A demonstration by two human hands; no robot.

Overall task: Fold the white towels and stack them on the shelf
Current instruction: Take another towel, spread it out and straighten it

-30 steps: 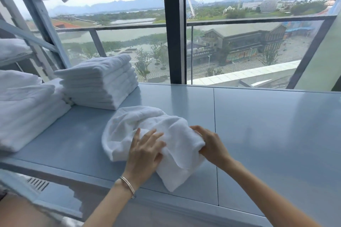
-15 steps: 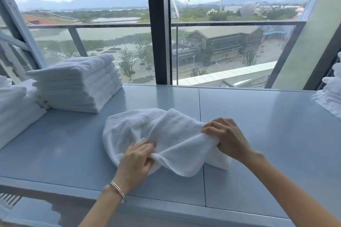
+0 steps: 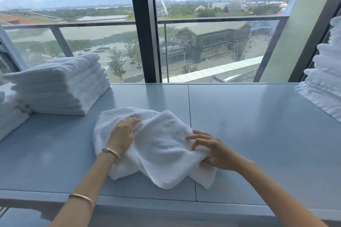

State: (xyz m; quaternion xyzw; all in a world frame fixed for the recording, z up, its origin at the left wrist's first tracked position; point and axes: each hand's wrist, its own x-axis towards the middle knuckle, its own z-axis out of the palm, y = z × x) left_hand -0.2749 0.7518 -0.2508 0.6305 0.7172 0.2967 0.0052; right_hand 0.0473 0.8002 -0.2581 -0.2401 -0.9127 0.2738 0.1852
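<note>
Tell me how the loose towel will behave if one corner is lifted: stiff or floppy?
Probably floppy: the towel lies rumpled in soft folds and bunches at the right hand. Its fluffy pile suggests it is light for its size. It may slide on the smooth, glossy shelf.

No text is legible (the sign [image 3: 175,52] on the building [image 3: 212,42] outside is too small).
</note>
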